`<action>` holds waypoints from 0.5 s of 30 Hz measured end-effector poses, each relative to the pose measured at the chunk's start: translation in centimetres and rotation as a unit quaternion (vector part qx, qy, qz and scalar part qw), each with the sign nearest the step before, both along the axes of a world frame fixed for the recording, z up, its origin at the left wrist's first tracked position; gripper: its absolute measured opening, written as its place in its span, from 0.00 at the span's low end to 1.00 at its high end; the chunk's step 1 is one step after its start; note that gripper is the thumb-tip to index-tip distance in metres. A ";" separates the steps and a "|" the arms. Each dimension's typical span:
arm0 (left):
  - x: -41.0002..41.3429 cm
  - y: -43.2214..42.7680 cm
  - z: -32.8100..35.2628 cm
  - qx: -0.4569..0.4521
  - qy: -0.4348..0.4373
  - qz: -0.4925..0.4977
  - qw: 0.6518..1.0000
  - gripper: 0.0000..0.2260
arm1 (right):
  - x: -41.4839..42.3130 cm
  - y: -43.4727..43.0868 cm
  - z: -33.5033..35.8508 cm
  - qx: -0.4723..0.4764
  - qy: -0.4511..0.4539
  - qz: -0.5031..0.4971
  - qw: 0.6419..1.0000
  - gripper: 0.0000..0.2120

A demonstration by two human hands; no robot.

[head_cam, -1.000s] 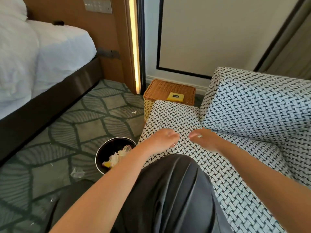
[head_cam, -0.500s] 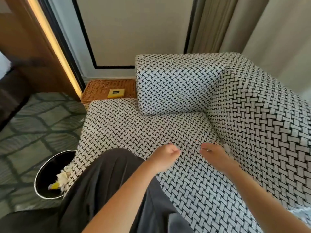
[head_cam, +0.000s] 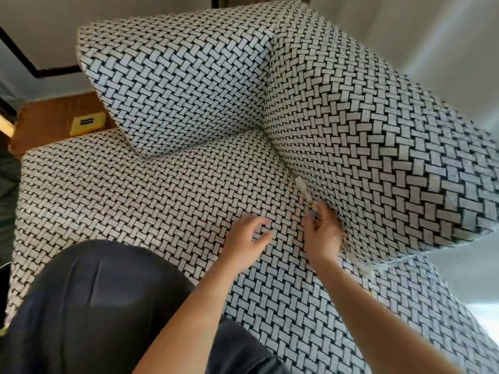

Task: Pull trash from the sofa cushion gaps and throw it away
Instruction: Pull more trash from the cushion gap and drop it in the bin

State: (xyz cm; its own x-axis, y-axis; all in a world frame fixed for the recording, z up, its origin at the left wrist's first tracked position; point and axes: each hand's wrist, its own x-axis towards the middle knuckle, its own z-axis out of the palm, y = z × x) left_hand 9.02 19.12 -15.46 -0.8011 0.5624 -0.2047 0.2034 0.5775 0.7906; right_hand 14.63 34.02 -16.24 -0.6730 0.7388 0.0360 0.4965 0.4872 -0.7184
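Your right hand (head_cam: 321,233) is curling its fingers (head_cam: 320,211) into the cushion gap (head_cam: 280,160) to reach the pale trash (head_cam: 300,184) wedged there; whether they are gripping it cannot be told. Your left hand (head_cam: 248,238) is hovering nearby, open and empty.

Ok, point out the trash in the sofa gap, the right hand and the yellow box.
trash (head_cam: 300,184), head view, middle of the white scrap.
right hand (head_cam: 322,234), head view, back of the hand.
yellow box (head_cam: 87,122), head view, its top face.

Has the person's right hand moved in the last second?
Yes. The right hand has gone from the open seat cushion across to the gap under the back cushion, near the white scrap.
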 end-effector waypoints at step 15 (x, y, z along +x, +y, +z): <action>-4.8 8.5 -1.2 -0.134 0.165 -0.058 0.975 0.25 | -0.4 0.3 -1.4 -0.103 -0.019 -0.109 0.989 0.18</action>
